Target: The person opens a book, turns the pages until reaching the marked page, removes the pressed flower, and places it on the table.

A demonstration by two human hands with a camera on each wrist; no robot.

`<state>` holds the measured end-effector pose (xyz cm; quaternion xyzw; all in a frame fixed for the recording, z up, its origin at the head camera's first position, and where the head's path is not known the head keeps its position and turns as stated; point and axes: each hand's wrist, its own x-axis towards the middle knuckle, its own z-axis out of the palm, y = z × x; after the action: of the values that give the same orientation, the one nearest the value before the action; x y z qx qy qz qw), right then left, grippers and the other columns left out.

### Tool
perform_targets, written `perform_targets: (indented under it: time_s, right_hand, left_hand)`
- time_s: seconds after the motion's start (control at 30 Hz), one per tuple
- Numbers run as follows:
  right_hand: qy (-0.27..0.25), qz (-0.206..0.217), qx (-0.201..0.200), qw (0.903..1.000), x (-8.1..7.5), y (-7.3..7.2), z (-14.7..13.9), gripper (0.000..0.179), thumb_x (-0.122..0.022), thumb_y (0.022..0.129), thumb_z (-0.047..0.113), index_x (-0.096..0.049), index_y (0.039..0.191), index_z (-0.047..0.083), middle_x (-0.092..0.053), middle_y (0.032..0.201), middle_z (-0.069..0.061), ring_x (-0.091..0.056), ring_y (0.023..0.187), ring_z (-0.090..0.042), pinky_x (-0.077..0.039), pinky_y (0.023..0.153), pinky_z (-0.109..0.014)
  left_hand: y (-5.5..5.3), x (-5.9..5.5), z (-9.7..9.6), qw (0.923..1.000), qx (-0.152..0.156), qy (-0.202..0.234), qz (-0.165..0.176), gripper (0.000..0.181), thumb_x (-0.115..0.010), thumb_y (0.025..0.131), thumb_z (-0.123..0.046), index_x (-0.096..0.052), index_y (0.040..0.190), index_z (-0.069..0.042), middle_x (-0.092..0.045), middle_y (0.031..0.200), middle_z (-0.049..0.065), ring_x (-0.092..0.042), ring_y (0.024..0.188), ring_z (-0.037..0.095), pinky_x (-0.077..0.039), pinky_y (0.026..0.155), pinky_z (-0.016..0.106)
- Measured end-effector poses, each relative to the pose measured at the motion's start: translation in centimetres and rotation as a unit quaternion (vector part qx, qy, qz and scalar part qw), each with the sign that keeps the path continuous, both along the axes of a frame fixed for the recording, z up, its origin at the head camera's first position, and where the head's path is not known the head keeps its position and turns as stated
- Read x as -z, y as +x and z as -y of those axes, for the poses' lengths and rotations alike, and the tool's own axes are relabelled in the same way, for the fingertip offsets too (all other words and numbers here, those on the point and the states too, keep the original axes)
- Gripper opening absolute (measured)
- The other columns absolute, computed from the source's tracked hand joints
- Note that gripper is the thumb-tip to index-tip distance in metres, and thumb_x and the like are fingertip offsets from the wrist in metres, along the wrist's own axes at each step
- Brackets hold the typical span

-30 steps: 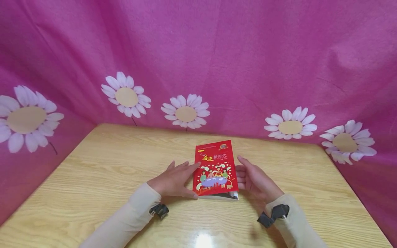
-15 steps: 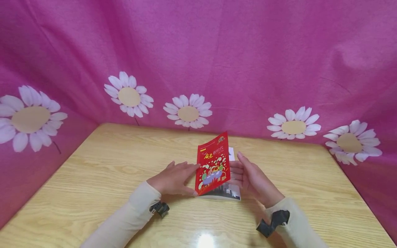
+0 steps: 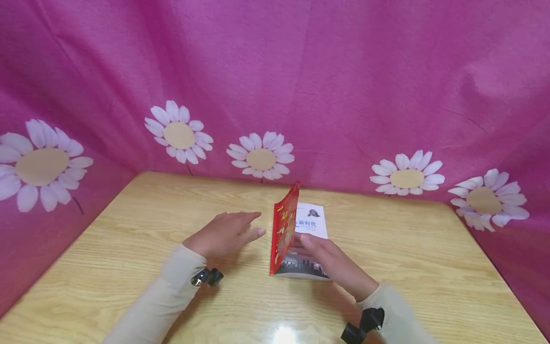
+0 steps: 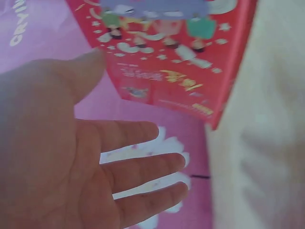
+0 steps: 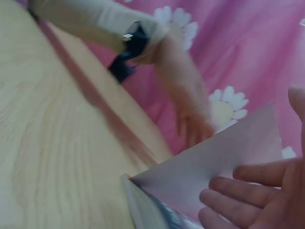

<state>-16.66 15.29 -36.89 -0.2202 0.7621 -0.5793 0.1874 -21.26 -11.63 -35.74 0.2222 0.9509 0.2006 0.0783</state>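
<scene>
A paperback book (image 3: 311, 220) lies on the wooden table, its red front cover (image 3: 285, 229) raised nearly upright along the left-hand spine. Under the lifted cover shows a white page with blue lettering and a dark skyline. My right hand (image 3: 335, 260) reaches over that page, fingers at the cover's inner side; in the right wrist view its fingers (image 5: 236, 202) lie extended along the pale inside. Left of the book, my left hand (image 3: 225, 234) hovers apart from it with fingers spread. The left wrist view shows that hand's palm (image 4: 43, 143) holding nothing, the red cover (image 4: 167, 62) beyond it.
A pink cloth (image 3: 326, 86) with white daisies hangs behind and on both sides of the wooden table (image 3: 142, 229). Black wrist devices (image 3: 207, 276) sit on both cream sleeves. A bright glare lies on the table's near part.
The red cover has swung up leftward from nearly flat to almost vertical, uncovering the page. My right hand has followed it left and over the book. My left hand has come off the book leftward.
</scene>
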Motion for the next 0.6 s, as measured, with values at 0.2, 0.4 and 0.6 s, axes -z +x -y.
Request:
perform_targets:
  time_s: [0.2, 0.4, 0.6]
  right_hand:
    - [0.049, -0.061, 0.010, 0.9969, 0.7, 0.6, 1.8, 0.047, -0.043, 0.103, 0.038, -0.050, 0.141, 0.011, -0.052, 0.141, -0.004, -0.044, 0.132, -0.021, -0.030, 0.111, -0.047]
    - [0.082, -0.088, -0.007, 0.9927, 1.4, 1.0, 3.1, 0.048, -0.051, 0.100, 0.040, -0.045, 0.145, 0.024, -0.049, 0.143, 0.007, -0.042, 0.133, -0.010, -0.032, 0.111, -0.040]
    - [0.124, -0.122, -0.027, 0.9844, 2.0, 1.1, 4.0, 0.058, -0.053, 0.097, 0.046, -0.038, 0.149, 0.025, -0.038, 0.150, 0.012, -0.034, 0.137, -0.009, -0.029, 0.113, -0.044]
  left_hand:
    - [0.2, -2.0, 1.4, 0.9982, -0.023, 0.038, -0.040, 0.067, -0.036, 0.096, -0.064, -0.038, 0.149, -0.023, -0.044, 0.148, 0.001, -0.038, 0.137, 0.026, -0.028, 0.112, 0.050]
    - [0.6, -3.5, 2.8, 0.9930, -0.029, 0.064, -0.095, 0.066, -0.039, 0.097, -0.060, -0.034, 0.151, -0.023, -0.042, 0.149, 0.002, -0.037, 0.137, 0.026, -0.029, 0.112, 0.050]
    - [0.8, -4.2, 3.2, 0.9921, -0.016, 0.062, -0.108, 0.078, -0.045, 0.091, -0.065, -0.021, 0.155, -0.026, -0.026, 0.158, 0.003, -0.021, 0.144, 0.027, -0.015, 0.114, 0.057]
